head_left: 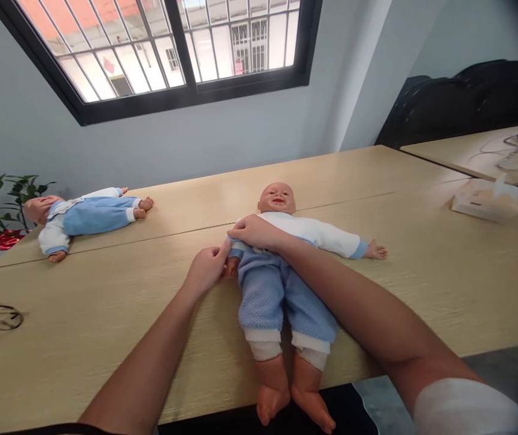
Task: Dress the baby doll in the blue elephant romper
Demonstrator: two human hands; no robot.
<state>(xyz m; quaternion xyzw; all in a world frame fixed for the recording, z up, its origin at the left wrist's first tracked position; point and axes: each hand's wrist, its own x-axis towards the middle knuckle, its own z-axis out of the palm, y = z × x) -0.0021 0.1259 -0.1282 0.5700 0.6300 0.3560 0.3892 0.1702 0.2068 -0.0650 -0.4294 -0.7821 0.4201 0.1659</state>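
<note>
Head view: doll (262,293) endwise, feet (273,400) nearest.

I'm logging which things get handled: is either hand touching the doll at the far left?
No, the left hand and right hand are both on the nearer doll, and the far-left doll lies apart.

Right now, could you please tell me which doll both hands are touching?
The central doll: the left hand and right hand are at its sleeve; the other doll, farther left, has neither on it.
</note>
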